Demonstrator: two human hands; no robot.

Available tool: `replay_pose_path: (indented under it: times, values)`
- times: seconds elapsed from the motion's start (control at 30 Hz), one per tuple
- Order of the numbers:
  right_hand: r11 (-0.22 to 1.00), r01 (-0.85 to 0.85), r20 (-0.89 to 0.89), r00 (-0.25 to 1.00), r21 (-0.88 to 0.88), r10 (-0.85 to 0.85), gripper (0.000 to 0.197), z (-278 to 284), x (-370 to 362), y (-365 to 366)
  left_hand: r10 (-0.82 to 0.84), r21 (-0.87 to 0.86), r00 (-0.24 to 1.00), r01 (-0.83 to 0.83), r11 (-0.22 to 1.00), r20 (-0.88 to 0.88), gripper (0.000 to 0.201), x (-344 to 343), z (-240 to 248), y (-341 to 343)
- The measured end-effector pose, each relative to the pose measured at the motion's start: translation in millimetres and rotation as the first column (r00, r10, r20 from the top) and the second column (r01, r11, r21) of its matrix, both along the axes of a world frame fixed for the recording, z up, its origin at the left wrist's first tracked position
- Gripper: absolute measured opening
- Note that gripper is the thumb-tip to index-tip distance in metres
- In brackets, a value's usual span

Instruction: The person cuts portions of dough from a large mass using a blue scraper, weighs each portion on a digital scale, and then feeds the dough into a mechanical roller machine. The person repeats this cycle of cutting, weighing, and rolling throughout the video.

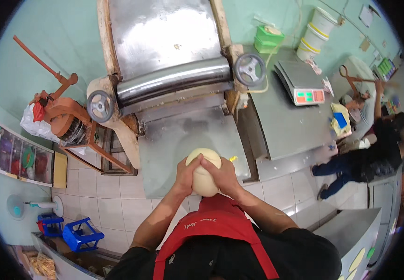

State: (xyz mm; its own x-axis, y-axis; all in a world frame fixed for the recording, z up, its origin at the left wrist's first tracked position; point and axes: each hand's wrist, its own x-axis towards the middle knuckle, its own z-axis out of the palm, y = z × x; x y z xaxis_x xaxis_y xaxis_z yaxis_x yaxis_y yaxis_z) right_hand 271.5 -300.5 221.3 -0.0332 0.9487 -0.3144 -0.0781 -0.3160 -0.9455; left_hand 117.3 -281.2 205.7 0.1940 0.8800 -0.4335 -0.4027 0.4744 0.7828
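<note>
Close in front of my red apron, a large smooth pale lump of dough [205, 181] is gripped between both my hands. My left hand [188, 173] wraps its left side and my right hand [221, 173] wraps its right side, with the thumbs meeting on top. Under the dough lies the metal tray [160, 140] of a dough sheeter. Beyond it runs the sheeter's shiny steel roller [174, 81], with a handwheel [101, 106] on the left and another handwheel [249, 70] on the right. A small yellow scrap [233, 158] rests right of the dough.
On the right, a steel table [281, 126] carries a digital scale [304, 88], a green container [267, 39] and stacked white buckets [315, 35]. Another person [374, 154] stands at the far right. An orange machine [69, 119] is at the left, with blue stools [81, 234] below it.
</note>
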Motion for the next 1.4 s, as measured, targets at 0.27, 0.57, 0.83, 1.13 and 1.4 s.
replay_pose_path:
  times: [0.27, 0.57, 0.83, 1.13, 1.4]
  values:
    - [0.986, 0.066, -0.625, 0.780, 0.152, 0.045, 0.065, 118.6, 21.3, 184.5, -0.055, 0.216, 0.997, 0.041, 0.976, 0.062, 0.067, -53.6, 4.2, 142.2]
    - [0.328, -0.574, 0.653, 0.723, 0.750, -0.227, 0.075, 189.7, -12.3, 401.6, 0.011, -0.095, 0.990, -0.025, 0.995, -0.143, 0.038, -61.9, -114.5, 220.7]
    - [0.815, -0.438, 0.505, 0.836, 0.379, 0.214, 0.051, 72.4, -45.3, 342.9, 0.340, 0.165, 0.816, -0.459, 0.873, 0.467, 0.046, -64.8, -174.1, 317.6]
    - [0.992, -0.087, -0.563, 0.826, -0.094, 0.019, 0.041, -235.2, 22.4, 324.5, 0.134, 0.260, 0.810, -0.333, 0.906, 0.572, 0.051, -64.5, -197.6, 321.8]
    - [0.985, -0.062, -0.840, 0.532, -0.162, -0.105, 0.064, -269.4, 7.5, 350.1, 0.191, 0.001, 0.821, -0.227, 0.974, 0.538, 0.065, -94.0, -170.3, 237.8]
